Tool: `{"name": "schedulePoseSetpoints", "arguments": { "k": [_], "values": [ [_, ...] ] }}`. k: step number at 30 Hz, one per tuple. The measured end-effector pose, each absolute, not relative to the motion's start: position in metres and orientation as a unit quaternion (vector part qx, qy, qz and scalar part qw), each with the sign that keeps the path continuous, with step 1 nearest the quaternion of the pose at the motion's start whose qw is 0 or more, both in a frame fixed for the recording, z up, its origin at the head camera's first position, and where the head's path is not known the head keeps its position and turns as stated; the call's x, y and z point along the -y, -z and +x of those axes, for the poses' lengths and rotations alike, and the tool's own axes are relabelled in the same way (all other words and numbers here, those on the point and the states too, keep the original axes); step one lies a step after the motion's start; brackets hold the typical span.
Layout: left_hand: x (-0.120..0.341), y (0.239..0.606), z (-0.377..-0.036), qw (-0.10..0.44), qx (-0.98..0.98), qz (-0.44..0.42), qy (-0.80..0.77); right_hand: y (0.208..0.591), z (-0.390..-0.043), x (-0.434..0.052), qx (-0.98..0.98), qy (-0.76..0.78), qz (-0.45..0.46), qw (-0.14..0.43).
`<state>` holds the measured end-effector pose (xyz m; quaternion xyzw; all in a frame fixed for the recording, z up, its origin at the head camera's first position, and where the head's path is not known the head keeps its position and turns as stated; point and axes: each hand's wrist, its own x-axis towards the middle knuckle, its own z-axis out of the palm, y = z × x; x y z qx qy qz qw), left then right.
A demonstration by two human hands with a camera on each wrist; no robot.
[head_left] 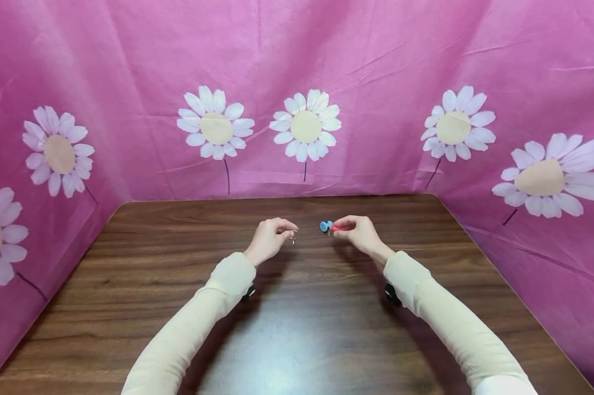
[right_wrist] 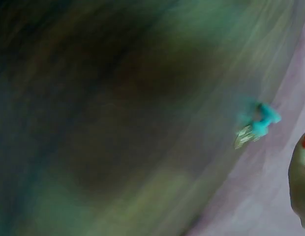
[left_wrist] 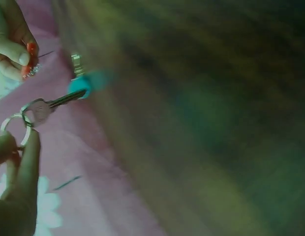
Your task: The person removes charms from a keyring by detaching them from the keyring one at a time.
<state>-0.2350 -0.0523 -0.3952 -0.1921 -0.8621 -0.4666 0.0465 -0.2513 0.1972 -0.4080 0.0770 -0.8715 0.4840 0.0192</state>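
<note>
My left hand (head_left: 269, 240) pinches a metal key ring (left_wrist: 29, 135) between thumb and fingers, with a silvery key (left_wrist: 40, 112) hanging from it over the table. Across from it, my right hand (head_left: 361, 233) pinches a small red object (left_wrist: 31, 49) with a bit of silvery metal (left_wrist: 33, 71) dangling below. The fingers cover part of this red piece, and I cannot tell what it is. Just left of the right hand lies a light blue item (head_left: 324, 226) with rounded ends. A gold-coloured metal part (right_wrist: 244, 136) is beside it in the right wrist view.
Both hands are over the far half of a dark brown wooden table (head_left: 277, 318). A pink cloth (head_left: 376, 66) printed with white daisies hangs behind it and along both sides. Both wrist views show the table blurred.
</note>
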Motion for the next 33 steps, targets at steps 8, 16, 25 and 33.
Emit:
{"name": "schedulePoseSetpoints", "arguments": {
  "k": [8,16,25,33],
  "values": [
    [0.06,0.421,-0.262,-0.12,0.757,-0.129,0.629,0.428,-0.259,-0.203,0.865,-0.494,0.067,-0.051],
    [0.073,0.429,-0.274,-0.1,0.831,-0.119,0.534,0.437,-0.257,-0.201,0.872,-0.48,0.069,-0.065],
    [0.084,0.429,-0.281,-0.076,0.902,-0.121,0.407,0.442,-0.255,-0.202,0.907,-0.406,0.105,-0.02],
    [0.092,0.433,-0.282,-0.107,0.885,-0.151,0.427,0.445,-0.255,-0.203,0.884,-0.452,0.109,-0.053]
  ]
}}
